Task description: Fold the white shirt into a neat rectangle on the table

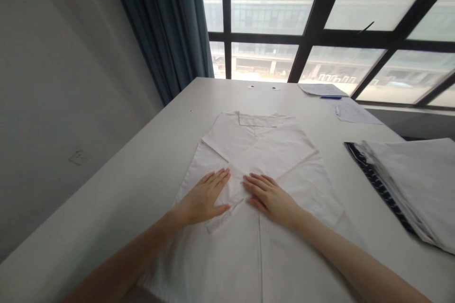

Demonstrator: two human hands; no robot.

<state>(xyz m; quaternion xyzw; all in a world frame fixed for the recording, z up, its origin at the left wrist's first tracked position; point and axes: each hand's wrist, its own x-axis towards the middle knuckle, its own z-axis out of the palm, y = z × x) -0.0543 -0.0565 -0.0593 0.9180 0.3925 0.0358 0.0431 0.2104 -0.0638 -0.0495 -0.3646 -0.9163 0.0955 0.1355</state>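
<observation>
We see a white garment (231,255) laid flat on a white table (142,165), collar end away from us, its sleeves seemingly already folded in across the body, while its length remains unfolded and small creases are left. Our left hand (202,199) and right hand (272,199) rest palms down on it, near each other but apart, grip released and fingers extended; our forearms (341,251) hide parts of it. To the right lies a stack of white cloth (423,180), and farther off, papers (322,89) and a blue pen (330,98) near the window (265,0).
</observation>
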